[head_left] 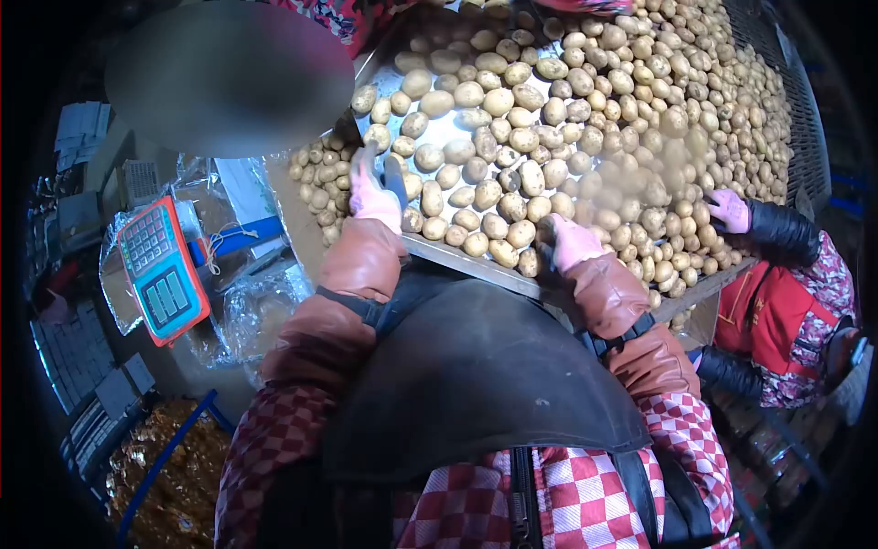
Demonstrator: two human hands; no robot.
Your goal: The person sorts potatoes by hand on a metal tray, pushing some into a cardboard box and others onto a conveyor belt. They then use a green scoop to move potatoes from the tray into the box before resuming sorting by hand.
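Observation:
My left hand (374,194), in a pink glove with dark grey parts, is at the left front corner of the metal sorting table (476,263). Its fingers point away from me, with the thumb held apart from them, beside several potatoes (432,198). My right hand (573,243), gloved the same way, rests low among potatoes at the table's front edge. Its fingertips are dark and partly hidden, so whether they grip a potato does not show. Loose potatoes are spread thinly on the left part of the surface and piled thickly toward the right.
A cardboard box (291,206) with potatoes stands left of the table. Farther left is a red and teal digital scale (163,270) beside clear plastic bags (261,306). At right, another person's gloved hand (730,211) touches the pile. Another person stands across the table.

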